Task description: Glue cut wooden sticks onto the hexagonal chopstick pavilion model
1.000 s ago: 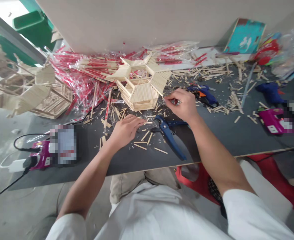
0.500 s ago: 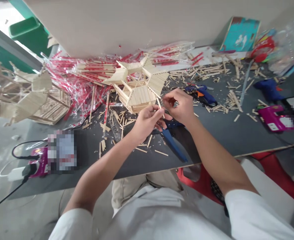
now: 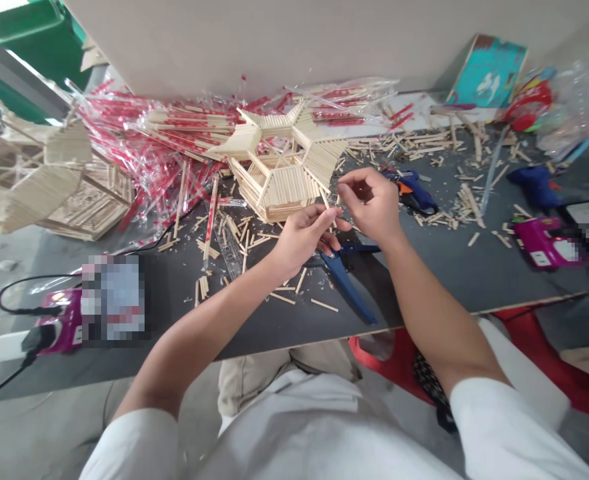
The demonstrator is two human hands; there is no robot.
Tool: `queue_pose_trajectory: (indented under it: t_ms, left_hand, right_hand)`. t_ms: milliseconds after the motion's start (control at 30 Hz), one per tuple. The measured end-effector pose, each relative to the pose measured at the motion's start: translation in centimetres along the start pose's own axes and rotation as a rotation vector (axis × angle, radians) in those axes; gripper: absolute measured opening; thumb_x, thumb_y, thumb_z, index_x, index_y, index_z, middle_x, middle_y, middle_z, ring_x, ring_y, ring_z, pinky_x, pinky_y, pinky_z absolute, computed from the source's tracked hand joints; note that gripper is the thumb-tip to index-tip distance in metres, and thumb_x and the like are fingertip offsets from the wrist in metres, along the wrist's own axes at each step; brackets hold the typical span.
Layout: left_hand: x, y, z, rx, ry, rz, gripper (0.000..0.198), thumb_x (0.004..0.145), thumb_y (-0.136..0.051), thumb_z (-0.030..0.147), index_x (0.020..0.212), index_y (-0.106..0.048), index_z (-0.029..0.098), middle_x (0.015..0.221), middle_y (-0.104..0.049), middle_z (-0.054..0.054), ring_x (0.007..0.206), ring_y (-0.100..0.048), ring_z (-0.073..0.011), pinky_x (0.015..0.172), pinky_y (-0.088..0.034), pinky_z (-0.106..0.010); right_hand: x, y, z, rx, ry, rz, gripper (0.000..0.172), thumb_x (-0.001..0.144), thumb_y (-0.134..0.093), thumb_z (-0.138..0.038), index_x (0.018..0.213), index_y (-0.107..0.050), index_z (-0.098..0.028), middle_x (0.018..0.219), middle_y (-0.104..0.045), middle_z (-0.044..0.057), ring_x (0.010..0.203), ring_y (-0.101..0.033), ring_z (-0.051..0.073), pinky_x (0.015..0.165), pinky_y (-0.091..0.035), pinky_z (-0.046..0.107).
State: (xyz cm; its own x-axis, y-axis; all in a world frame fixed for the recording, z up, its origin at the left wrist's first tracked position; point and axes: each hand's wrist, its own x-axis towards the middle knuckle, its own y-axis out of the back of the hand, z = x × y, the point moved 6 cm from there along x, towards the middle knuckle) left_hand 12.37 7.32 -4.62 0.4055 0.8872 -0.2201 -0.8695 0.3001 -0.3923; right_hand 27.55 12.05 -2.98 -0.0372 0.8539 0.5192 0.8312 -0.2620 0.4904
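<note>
My left hand (image 3: 304, 237) pinches a thin wooden stick (image 3: 326, 198) between thumb and fingers, close to the near right side of a star-shaped framework of wooden sticks (image 3: 288, 187). The stick's upper end reaches that framework's edge; whether they touch is unclear. Just to the right, my right hand (image 3: 373, 203) is closed in a pinch. What its fingertips hold, if anything, is too small to name. Below both hands lies a blue-handled cutter (image 3: 348, 287), its upper part partly hidden by my left fingers.
Plastic-wrapped sticks (image 3: 174, 130) heap along the wall. A second stick structure (image 3: 64, 180) stands left. A blue glue gun (image 3: 414, 192) lies right, another (image 3: 534, 185) farther off. Cut stick pieces litter the dark table (image 3: 439, 267). Purple power strips (image 3: 64, 320) and a clear ruler (image 3: 228, 252) lie about.
My right hand has shifted slightly right and up, a little farther from the left hand. The view has also shifted a little. My left hand keeps its pinch on the stick.
</note>
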Motion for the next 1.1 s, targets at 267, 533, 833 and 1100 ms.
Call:
queue_pose_trajectory:
  t_ms: [267,533,833,1100]
  left_hand:
    - [-0.1,0.4,-0.9,0.054,-0.054,0.036,0.021,0.106,-0.059,0.035,0.104,-0.06,0.015,0.076,-0.073,-0.001,0.05,-0.065,-0.0073,0.049,-0.053,-0.019]
    - [-0.3,0.0,-1.0,0.058,-0.044,0.008,0.021,0.106,-0.06,0.036,0.104,-0.059,0.015,0.074,-0.073,-0.001,0.05,-0.065,-0.0079,0.051,-0.054,-0.019]
    - [-1.2,-1.2,-0.2,0.013,-0.074,-0.02,0.027,0.105,-0.062,0.045,0.102,-0.058,0.018,0.075,-0.07,0.001,0.05,-0.064,-0.0074,0.049,-0.05,-0.019]
    - [-0.2,0.2,0.0,0.095,-0.2,0.077,0.024,0.109,-0.054,0.042,0.105,-0.057,0.019,0.073,-0.067,0.002,0.048,-0.061,-0.0067,0.047,-0.048,-0.02]
  right_hand:
    - [5.0,1.8,-5.7,-0.147,0.086,-0.41,0.015,0.096,-0.071,-0.038,0.095,-0.075,-0.024,0.089,-0.077,0.004,0.077,-0.068,0.02,0.075,-0.054,0.037]
    - [7.2,0.9,-6.9,-0.195,0.066,-0.667,0.002,0.092,-0.077,-0.026,0.091,-0.079,-0.025,0.084,-0.077,0.002,0.073,-0.066,0.021,0.065,-0.048,0.038]
    - [7.2,0.4,-4.5,-0.167,0.091,-0.653,0.011,0.079,-0.087,-0.032,0.087,-0.081,-0.027,0.076,-0.075,0.001,0.069,-0.069,0.021,0.063,-0.051,0.038]
    - [7.0,0.0,-4.9,-0.212,0.111,-0.634,0.012,0.079,-0.084,-0.031,0.088,-0.079,-0.024,0.077,-0.075,0.001,0.069,-0.069,0.02,0.063,-0.05,0.035]
